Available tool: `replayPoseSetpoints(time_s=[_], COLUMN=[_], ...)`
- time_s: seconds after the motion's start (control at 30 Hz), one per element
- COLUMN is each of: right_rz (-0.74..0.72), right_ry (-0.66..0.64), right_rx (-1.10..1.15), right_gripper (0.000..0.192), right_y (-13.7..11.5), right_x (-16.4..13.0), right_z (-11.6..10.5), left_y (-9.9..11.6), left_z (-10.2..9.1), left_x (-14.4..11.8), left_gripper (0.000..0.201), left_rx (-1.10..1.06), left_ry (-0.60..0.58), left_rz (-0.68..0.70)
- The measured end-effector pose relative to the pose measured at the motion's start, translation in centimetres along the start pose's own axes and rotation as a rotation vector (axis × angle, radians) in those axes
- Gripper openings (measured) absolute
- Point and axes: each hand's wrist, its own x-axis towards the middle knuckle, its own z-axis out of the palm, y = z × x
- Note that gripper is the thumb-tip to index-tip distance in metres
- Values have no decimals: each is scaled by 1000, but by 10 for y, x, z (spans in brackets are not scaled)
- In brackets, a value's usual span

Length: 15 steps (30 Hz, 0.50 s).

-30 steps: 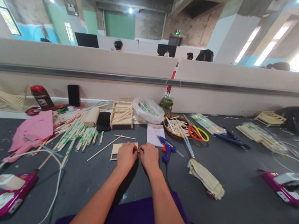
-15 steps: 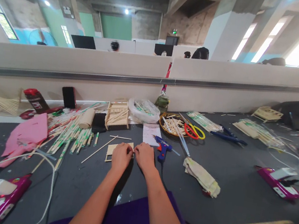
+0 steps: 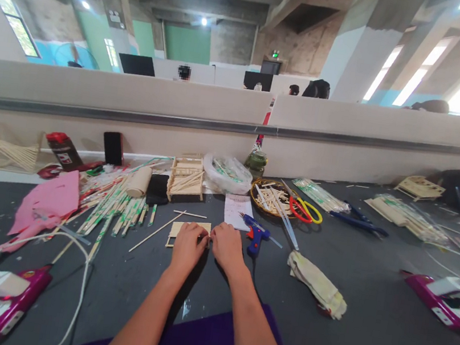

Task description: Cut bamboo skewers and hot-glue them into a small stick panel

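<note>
My left hand (image 3: 187, 247) and my right hand (image 3: 225, 246) meet at the middle of the dark table (image 3: 367, 297), fingertips pinched together on the right end of a small flat panel of wooden sticks (image 3: 182, 227). The panel lies flat on the table under my left fingers. A single loose stick (image 3: 156, 232) lies slanted just left of it. A blue glue gun (image 3: 258, 233) rests right of my right hand, and a white paper note (image 3: 237, 209) lies just beyond.
Wrapped chopsticks (image 3: 121, 208) and pink paper (image 3: 48, 204) lie at the left. A stick frame (image 3: 187, 176), plastic bag (image 3: 227, 173), basket of sticks (image 3: 269, 196), scissors (image 3: 304, 209) and folded cloth (image 3: 317, 283) are spread behind and right. Pink power strips (image 3: 1, 314) (image 3: 440, 299) flank me.
My hands stay together on the stick panel; only the view has shifted slightly with my head.
</note>
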Motion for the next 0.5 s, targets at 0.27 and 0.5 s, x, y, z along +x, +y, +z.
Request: replayPoseSetpoints(time_s=[0.27, 0.5], right_rz=[-23, -93], right_ry=[92, 176], right_rx=[167, 254], right_gripper=[19, 18], right_y=[-3, -6], right_x=[-1, -2], right_z=[-1, -5], left_y=[1, -3], left_z=[-12, -15], left_x=[0, -2], left_gripper=[13, 19], left_rx=[-54, -148], left_ry=[35, 55], left_rz=[4, 17])
